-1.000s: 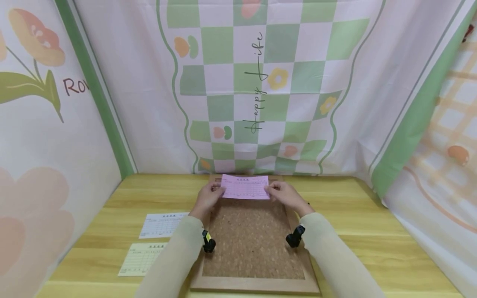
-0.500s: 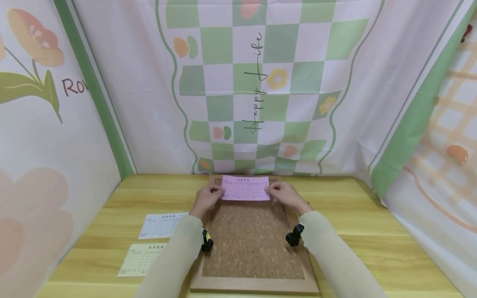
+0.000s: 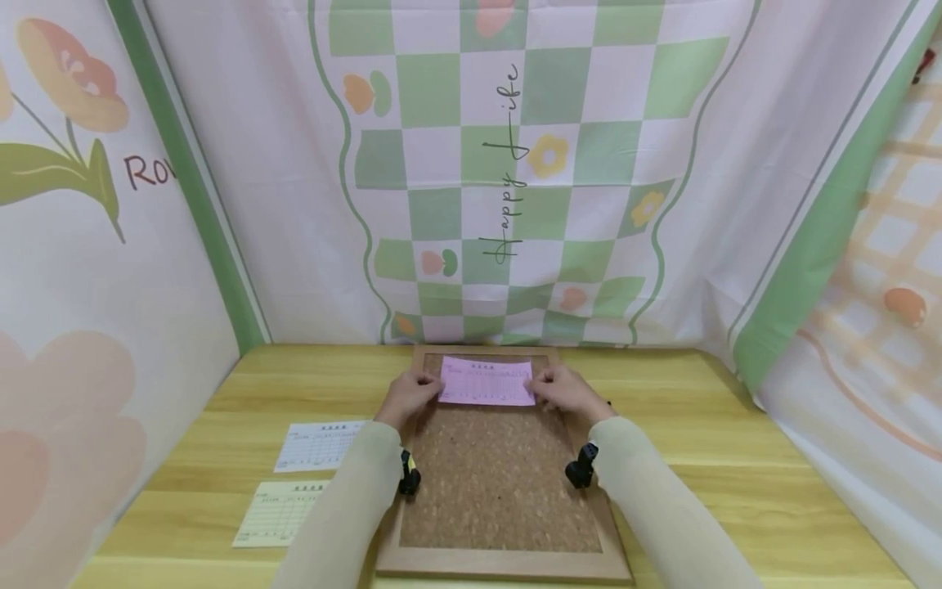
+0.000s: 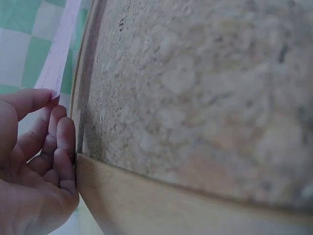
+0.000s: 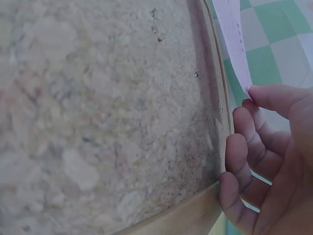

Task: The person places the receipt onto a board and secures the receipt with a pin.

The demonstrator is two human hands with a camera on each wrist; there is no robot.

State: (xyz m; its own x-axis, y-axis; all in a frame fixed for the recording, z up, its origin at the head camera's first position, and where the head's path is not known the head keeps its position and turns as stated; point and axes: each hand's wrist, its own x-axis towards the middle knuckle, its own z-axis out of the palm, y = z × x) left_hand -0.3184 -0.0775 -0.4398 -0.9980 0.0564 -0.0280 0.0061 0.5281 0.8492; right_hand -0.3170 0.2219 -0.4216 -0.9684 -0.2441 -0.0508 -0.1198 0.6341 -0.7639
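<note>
A pink printed paper slip (image 3: 486, 382) is held level over the far end of a wood-framed cork board (image 3: 500, 483). My left hand (image 3: 410, 394) pinches its left edge between thumb and forefinger. The right hand (image 3: 567, 388) pinches the opposite edge the same way. In the left wrist view the slip (image 4: 59, 49) stands a little off the cork, and the other fingers (image 4: 64, 134) curl by the wooden frame. The right wrist view shows the slip's corner (image 5: 242, 73) under the right thumb, with the remaining fingers (image 5: 237, 152) right at the frame's side.
To the board's left, a white printed slip (image 3: 316, 447) and a pale yellow one (image 3: 275, 515) lie on the wood-grain table (image 3: 706, 491). The left sleeve (image 3: 346, 499) overlaps both. A checkered curtain (image 3: 508, 303) hangs behind the table's far edge.
Both hands have brought the pink slip slightly nearer and lower, so more of the board's far frame shows above it. The white and yellow slips have not moved.
</note>
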